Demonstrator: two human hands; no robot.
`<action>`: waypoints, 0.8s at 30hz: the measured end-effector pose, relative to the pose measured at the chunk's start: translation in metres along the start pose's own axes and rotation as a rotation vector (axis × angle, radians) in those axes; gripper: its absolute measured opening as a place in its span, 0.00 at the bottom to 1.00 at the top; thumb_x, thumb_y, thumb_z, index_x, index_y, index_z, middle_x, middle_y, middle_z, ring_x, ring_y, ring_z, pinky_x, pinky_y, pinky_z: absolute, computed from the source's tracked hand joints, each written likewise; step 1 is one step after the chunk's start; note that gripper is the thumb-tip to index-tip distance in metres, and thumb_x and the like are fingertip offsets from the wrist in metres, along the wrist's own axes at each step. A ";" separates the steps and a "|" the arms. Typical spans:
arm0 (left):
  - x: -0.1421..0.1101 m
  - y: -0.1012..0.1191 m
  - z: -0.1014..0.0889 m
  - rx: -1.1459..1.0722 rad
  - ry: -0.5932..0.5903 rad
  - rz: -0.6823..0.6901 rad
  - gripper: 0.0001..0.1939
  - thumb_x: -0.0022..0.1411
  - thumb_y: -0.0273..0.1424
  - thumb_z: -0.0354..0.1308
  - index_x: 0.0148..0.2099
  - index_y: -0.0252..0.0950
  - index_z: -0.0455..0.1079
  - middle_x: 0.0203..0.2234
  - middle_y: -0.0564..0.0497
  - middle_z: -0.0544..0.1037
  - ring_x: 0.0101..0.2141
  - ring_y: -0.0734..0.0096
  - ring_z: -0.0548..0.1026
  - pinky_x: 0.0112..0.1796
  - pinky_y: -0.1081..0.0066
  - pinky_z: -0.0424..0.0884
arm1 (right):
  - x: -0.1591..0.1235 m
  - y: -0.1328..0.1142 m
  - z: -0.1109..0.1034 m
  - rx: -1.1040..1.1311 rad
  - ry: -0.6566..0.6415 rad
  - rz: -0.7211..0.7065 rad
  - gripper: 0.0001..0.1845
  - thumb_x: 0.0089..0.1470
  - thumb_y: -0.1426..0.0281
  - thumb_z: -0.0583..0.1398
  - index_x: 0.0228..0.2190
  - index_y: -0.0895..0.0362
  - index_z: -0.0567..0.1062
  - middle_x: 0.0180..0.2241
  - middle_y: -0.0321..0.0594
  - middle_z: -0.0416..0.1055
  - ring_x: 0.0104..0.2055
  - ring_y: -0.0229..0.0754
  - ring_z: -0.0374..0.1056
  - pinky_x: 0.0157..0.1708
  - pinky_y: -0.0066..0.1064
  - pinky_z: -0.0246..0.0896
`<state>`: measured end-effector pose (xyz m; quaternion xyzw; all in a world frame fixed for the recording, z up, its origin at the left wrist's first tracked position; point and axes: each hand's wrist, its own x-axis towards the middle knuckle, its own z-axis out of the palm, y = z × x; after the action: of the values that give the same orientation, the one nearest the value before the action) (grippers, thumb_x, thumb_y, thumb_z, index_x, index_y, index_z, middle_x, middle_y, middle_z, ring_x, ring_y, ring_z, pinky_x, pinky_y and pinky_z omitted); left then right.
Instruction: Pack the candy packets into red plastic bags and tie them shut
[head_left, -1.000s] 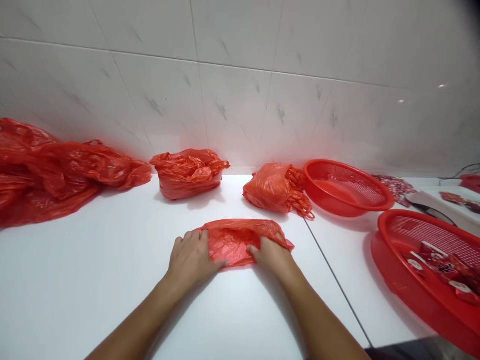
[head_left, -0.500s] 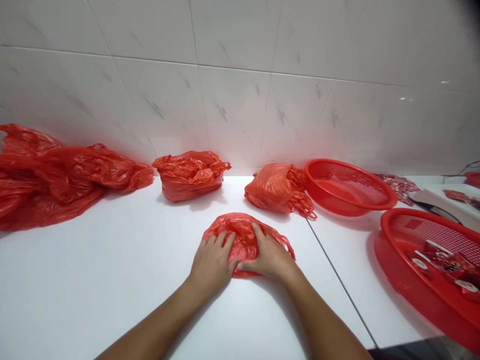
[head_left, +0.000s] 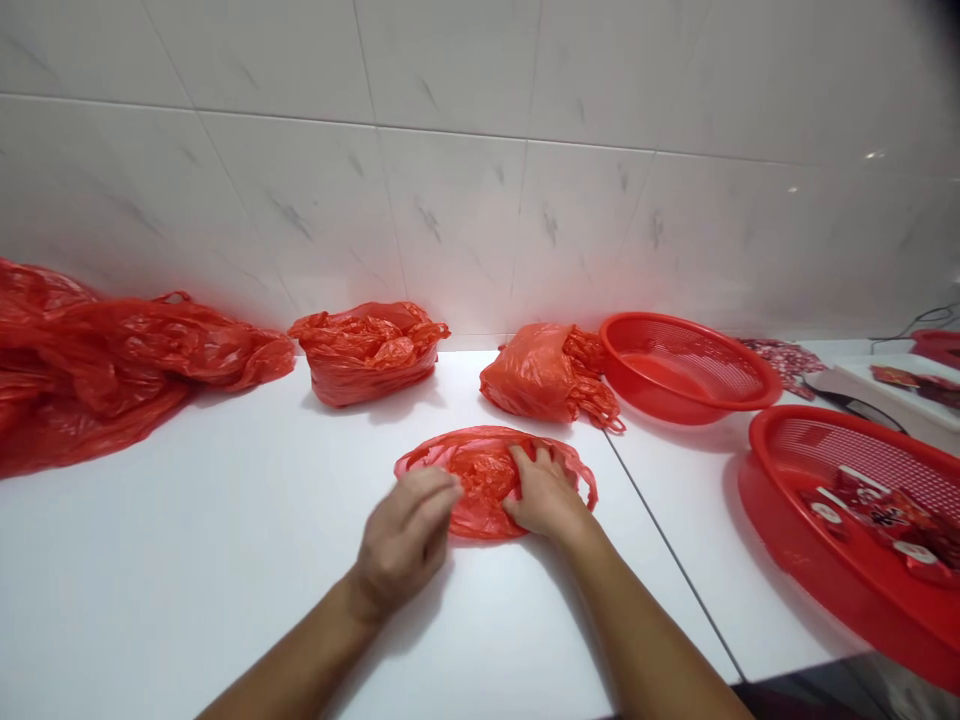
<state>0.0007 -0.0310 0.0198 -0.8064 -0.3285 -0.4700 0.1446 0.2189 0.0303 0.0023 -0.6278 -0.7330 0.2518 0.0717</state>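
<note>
red plastic bag (head_left: 480, 478) lies bunched flat on the white counter (head_left: 225, 520), directly under the right hand (head_left: 546, 495), which presses down with fingers apart, not gripping. left hand (head_left: 403, 540) hovers just beside the bag's near edge, half curled, apparently holding nothing. print on packets (head_left: 877, 515) in the red basket (head_left: 787, 530) is too small to read.

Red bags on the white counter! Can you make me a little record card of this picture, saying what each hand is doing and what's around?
Left hand: blurry, fingers over the edge of the flat red bag
Right hand: resting on the flat red bag
Behind the hands: a bunched red bag and a tied-up red bag
Far left: a heap of red bags
Right side: a red basket and a tilted red tray holding red packets
Under everything: white counter
</note>
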 end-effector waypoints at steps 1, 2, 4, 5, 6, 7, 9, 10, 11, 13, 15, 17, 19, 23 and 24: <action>-0.002 0.004 0.005 -0.013 -0.061 0.018 0.21 0.68 0.16 0.53 0.59 0.37 0.71 0.49 0.43 0.80 0.51 0.60 0.79 0.50 0.61 0.78 | -0.001 -0.001 0.001 -0.018 -0.017 -0.008 0.51 0.52 0.63 0.65 0.73 0.50 0.55 0.73 0.61 0.48 0.75 0.74 0.45 0.66 0.64 0.48; -0.004 0.007 0.011 -0.005 -0.166 -0.005 0.22 0.69 0.16 0.51 0.60 0.37 0.71 0.51 0.42 0.80 0.52 0.59 0.79 0.51 0.60 0.78 | -0.002 -0.002 0.001 -0.030 -0.036 -0.023 0.50 0.53 0.63 0.65 0.73 0.50 0.55 0.74 0.61 0.48 0.75 0.76 0.43 0.66 0.66 0.46; -0.008 0.006 0.018 0.097 -0.430 -0.171 0.19 0.71 0.21 0.51 0.59 0.37 0.74 0.51 0.41 0.82 0.49 0.55 0.81 0.49 0.57 0.78 | -0.004 -0.001 0.001 -0.024 -0.069 -0.070 0.49 0.53 0.63 0.65 0.72 0.51 0.58 0.72 0.61 0.52 0.74 0.75 0.46 0.66 0.65 0.47; -0.009 0.003 0.020 0.173 -0.563 -0.289 0.17 0.71 0.26 0.53 0.58 0.36 0.75 0.51 0.40 0.82 0.47 0.51 0.82 0.47 0.54 0.78 | -0.004 0.000 0.001 -0.007 -0.077 -0.095 0.49 0.52 0.64 0.65 0.72 0.52 0.58 0.71 0.60 0.55 0.73 0.72 0.51 0.65 0.63 0.51; -0.009 0.000 0.019 0.247 -0.682 -0.403 0.18 0.70 0.32 0.57 0.59 0.36 0.76 0.52 0.39 0.81 0.46 0.48 0.82 0.46 0.51 0.78 | -0.004 0.002 0.000 0.020 -0.071 -0.119 0.49 0.51 0.66 0.65 0.72 0.52 0.58 0.70 0.59 0.59 0.71 0.69 0.56 0.64 0.59 0.55; -0.008 -0.004 0.017 0.309 -0.772 -0.500 0.22 0.68 0.39 0.60 0.59 0.35 0.75 0.54 0.37 0.80 0.45 0.44 0.81 0.46 0.48 0.77 | -0.004 0.003 -0.001 0.054 -0.051 -0.143 0.48 0.51 0.69 0.65 0.71 0.52 0.60 0.68 0.57 0.63 0.69 0.65 0.61 0.63 0.54 0.59; -0.004 -0.010 0.010 0.379 -0.869 -0.615 0.32 0.61 0.49 0.65 0.61 0.34 0.75 0.56 0.36 0.77 0.45 0.40 0.80 0.47 0.44 0.75 | -0.002 0.006 -0.003 0.128 0.045 -0.190 0.44 0.50 0.75 0.62 0.68 0.54 0.65 0.62 0.53 0.71 0.64 0.57 0.68 0.59 0.44 0.64; -0.002 -0.011 0.007 0.385 -0.891 -0.631 0.35 0.58 0.51 0.66 0.61 0.35 0.75 0.55 0.36 0.77 0.45 0.40 0.80 0.48 0.45 0.74 | -0.002 0.005 -0.004 0.156 0.115 -0.208 0.40 0.50 0.77 0.61 0.65 0.55 0.68 0.60 0.51 0.74 0.62 0.54 0.70 0.59 0.42 0.64; -0.001 -0.011 0.004 0.382 -0.903 -0.629 0.36 0.56 0.53 0.67 0.60 0.35 0.75 0.53 0.36 0.77 0.44 0.41 0.80 0.49 0.46 0.73 | -0.001 0.005 -0.005 0.176 0.192 -0.221 0.36 0.50 0.78 0.60 0.62 0.56 0.72 0.57 0.49 0.77 0.60 0.53 0.71 0.60 0.40 0.64; 0.001 -0.008 0.000 0.371 -0.902 -0.606 0.37 0.53 0.53 0.68 0.59 0.35 0.76 0.50 0.38 0.77 0.44 0.43 0.79 0.50 0.48 0.72 | -0.002 0.000 -0.004 0.206 0.331 -0.254 0.27 0.53 0.76 0.59 0.55 0.58 0.78 0.52 0.47 0.80 0.56 0.51 0.73 0.60 0.40 0.64; 0.001 -0.004 0.000 0.358 -0.891 -0.574 0.39 0.50 0.53 0.70 0.58 0.36 0.76 0.50 0.38 0.76 0.46 0.44 0.78 0.51 0.49 0.70 | -0.004 -0.005 -0.002 0.229 0.418 -0.312 0.19 0.57 0.73 0.59 0.49 0.57 0.80 0.48 0.45 0.81 0.52 0.49 0.75 0.59 0.38 0.64; 0.000 -0.001 0.001 0.350 -0.894 -0.561 0.41 0.47 0.54 0.71 0.59 0.37 0.76 0.51 0.37 0.76 0.48 0.43 0.77 0.52 0.49 0.69 | -0.007 -0.011 0.000 0.223 0.444 -0.342 0.16 0.61 0.69 0.58 0.46 0.56 0.81 0.46 0.44 0.81 0.50 0.48 0.75 0.57 0.36 0.65; -0.003 -0.002 0.001 0.340 -0.920 -0.571 0.44 0.47 0.54 0.70 0.63 0.39 0.74 0.53 0.35 0.75 0.51 0.42 0.76 0.53 0.48 0.68 | -0.008 -0.013 0.002 0.155 0.414 -0.249 0.17 0.63 0.67 0.57 0.48 0.57 0.81 0.45 0.47 0.81 0.50 0.50 0.75 0.54 0.37 0.66; -0.006 -0.015 -0.006 0.316 -0.965 -0.593 0.48 0.50 0.54 0.69 0.70 0.43 0.68 0.58 0.35 0.74 0.52 0.41 0.76 0.56 0.45 0.67 | -0.005 -0.010 0.001 -0.010 0.184 -0.042 0.22 0.59 0.72 0.58 0.54 0.59 0.78 0.45 0.53 0.80 0.49 0.53 0.75 0.47 0.38 0.66; -0.006 -0.019 -0.008 0.305 -0.947 -0.583 0.46 0.51 0.52 0.69 0.69 0.42 0.69 0.57 0.36 0.75 0.52 0.42 0.76 0.56 0.45 0.67 | -0.005 -0.008 0.001 -0.022 0.133 -0.050 0.24 0.56 0.75 0.59 0.55 0.58 0.77 0.45 0.52 0.79 0.49 0.53 0.75 0.46 0.37 0.66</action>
<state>-0.0195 -0.0236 0.0173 -0.7751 -0.6301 -0.0256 -0.0391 0.2120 0.0247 0.0064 -0.6256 -0.7446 0.1997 0.1198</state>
